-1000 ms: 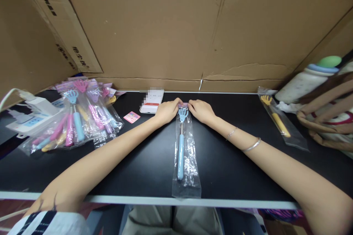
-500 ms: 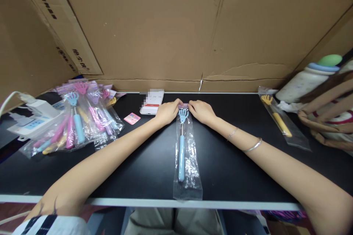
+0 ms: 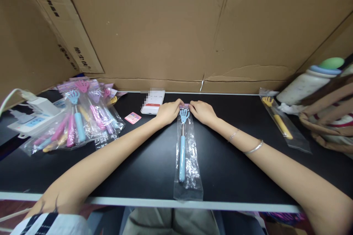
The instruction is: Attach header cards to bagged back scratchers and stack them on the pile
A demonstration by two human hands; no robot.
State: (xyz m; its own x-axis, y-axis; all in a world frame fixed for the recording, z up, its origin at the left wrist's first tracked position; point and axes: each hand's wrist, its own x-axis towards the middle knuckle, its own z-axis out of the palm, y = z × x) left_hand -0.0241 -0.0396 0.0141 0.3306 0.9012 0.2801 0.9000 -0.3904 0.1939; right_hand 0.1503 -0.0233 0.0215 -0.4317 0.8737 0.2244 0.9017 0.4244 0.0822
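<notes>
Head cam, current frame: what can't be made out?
Head view only.
1. phone screen: blurred.
2. Top edge of clear bag: under left hand and right hand; pinched or pressed, unclear.
3. bottle and woven bag: cut off by right edge.
4. pink card: print too small.

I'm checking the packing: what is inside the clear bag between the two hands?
The clear bag holds one blue back scratcher, claw head farthest away. The left hand and right hand grip the bag's top edge, so the opening is hidden.
</notes>
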